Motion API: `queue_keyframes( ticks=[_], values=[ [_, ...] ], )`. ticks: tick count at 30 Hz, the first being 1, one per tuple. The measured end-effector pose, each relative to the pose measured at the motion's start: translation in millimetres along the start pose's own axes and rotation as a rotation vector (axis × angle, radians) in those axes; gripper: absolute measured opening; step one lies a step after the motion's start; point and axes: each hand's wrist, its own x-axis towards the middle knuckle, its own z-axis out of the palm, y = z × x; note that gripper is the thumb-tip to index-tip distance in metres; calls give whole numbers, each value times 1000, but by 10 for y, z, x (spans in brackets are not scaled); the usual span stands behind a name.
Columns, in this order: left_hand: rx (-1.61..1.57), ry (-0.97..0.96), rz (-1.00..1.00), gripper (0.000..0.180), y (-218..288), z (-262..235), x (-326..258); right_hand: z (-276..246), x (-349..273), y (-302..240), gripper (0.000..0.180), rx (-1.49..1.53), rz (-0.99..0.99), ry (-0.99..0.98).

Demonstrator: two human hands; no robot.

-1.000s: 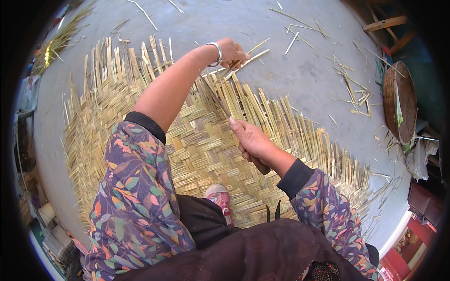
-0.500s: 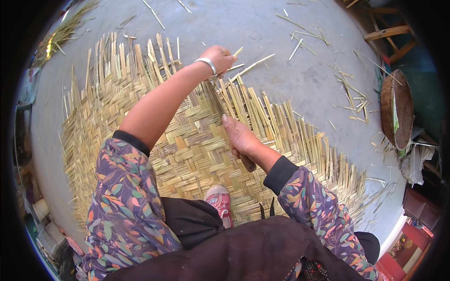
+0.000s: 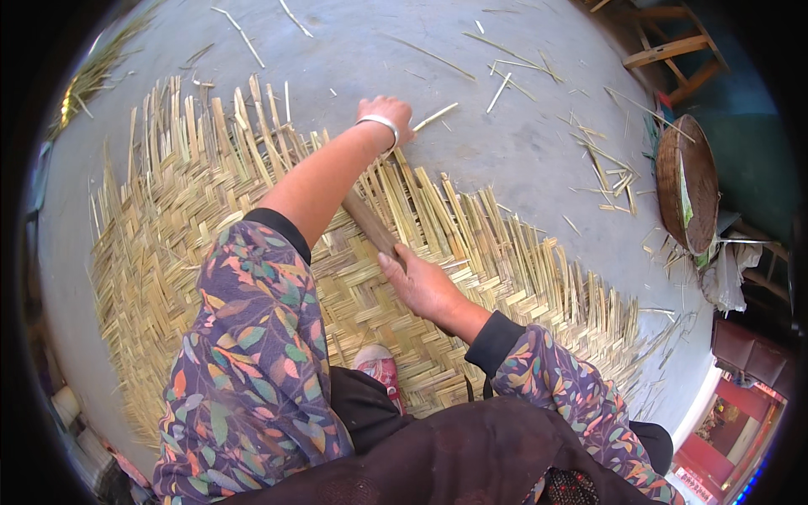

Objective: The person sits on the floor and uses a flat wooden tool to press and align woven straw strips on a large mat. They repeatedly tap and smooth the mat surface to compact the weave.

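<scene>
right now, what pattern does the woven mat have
The woven mat shows a straw-yellow, herringbone-like weave, seen best in the head view.

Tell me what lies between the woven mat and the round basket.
The head view shows loose straw pieces scattered on the grey floor between the woven mat and the round basket; that stretch isn't bare.

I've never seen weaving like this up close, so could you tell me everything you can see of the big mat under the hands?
The large mat looks woven from flat, straw-coloured plant strips in a zigzag pattern. It lies spread on the grey floor, with uneven strip ends sticking out unwoven along its far edge. A pinkish-red shoe rests on it. The right hand holds a brown tool over it; contact is unclear. Sleeves and dark clothing hide part.
</scene>
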Motion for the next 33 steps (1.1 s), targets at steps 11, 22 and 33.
queue_keyframes(
  ticks=[11,22,33],
  values=[
    [-334,42,-13,25,17,96,161,0,-122,71,68,22,-2,-86],
    [-741,373,278,54,-420,-861,528,-66,-76,64,78,115,72,-114],
    [-917,47,-267,41,-1178,-492,-14,-383,314,154,79,664,218,-264]
  ],
)
